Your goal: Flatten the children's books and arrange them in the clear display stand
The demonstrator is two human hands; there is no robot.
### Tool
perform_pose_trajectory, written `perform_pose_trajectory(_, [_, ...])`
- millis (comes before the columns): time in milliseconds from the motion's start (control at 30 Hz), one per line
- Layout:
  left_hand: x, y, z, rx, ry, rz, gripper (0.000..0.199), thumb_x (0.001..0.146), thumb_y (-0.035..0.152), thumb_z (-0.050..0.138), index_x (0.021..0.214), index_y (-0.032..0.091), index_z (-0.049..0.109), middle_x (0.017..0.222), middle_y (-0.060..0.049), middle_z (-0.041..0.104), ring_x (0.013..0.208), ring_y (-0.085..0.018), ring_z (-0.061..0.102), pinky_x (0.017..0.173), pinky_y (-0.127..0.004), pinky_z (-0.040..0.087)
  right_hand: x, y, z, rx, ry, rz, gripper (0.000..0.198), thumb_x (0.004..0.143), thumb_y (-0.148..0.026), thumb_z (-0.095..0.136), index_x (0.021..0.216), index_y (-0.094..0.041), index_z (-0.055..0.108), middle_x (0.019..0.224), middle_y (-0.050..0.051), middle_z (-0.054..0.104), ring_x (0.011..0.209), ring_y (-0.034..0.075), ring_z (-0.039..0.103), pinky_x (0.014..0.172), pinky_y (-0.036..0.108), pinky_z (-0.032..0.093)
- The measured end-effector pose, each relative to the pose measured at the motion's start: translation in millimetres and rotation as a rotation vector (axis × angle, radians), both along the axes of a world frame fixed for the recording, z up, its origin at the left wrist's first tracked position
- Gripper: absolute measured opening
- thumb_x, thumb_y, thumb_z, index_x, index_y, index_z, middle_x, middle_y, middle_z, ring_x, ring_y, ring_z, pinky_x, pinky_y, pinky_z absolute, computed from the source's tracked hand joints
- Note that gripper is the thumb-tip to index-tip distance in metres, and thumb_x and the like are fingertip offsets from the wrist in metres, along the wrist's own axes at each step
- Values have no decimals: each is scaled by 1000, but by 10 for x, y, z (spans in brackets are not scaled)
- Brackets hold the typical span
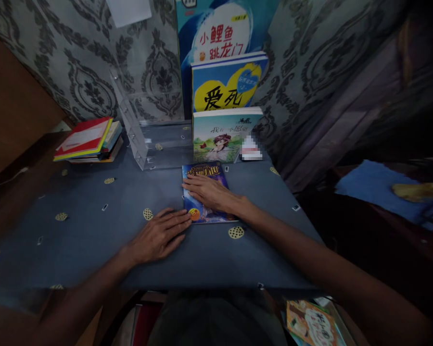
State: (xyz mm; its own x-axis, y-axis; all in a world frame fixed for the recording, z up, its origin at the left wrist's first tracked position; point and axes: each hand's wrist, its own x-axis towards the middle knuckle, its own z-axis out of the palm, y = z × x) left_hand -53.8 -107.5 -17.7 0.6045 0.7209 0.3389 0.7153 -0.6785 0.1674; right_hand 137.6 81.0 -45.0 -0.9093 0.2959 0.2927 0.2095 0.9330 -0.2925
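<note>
Grey-blue tablecloth (94, 240), patterned wall (162, 72) behind. Clear rack (132, 127) already has upright books (220, 101) on its right side. Blue-purple book (207, 217) lies flat in front, right hand (211, 191) laid over its cover, fingers stretched out; left hand (162, 235) flat, fingertips at its near left corner (neither gripping). Looks partway: that book and the pile of books (86, 142) at left aren't racked yet

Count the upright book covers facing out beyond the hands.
3: the tall blue cover at the back, the blue and yellow one in the middle, the teal one in front. More may be hidden behind them.
</note>
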Motion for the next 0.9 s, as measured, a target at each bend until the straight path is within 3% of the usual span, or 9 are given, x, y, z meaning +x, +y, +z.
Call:
perform_pose_trajectory(333, [6,-3,-18,17,-12,11,47,101,22,49,147,22,48,138,-9,65,133,-21,58,116,-47,43,401,-762,80,-19,16,-7,43,104,-28,44,146,-22,54,149,10,56,144,24,45,120,49,39])
perform_pose_trajectory(533, [10,-5,10,32,-22,12,51,101,22,48,151,23,43,135,-10,67,128,-21,62,114,-45,46,450,-1192,30,12,23,-101,60,100,-27,53,155,-9,37,157,20,42,150,29,32,124,49,34])
perform_pose_trajectory(900, [-3,-5,12,43,-1,1,44,100,20,48,144,20,50,132,-11,68,129,-23,61,108,-43,51,715,-1393,-15,10,40,-142,78,97,-30,58,161,-12,19,162,19,33,152,29,27,122,51,37])
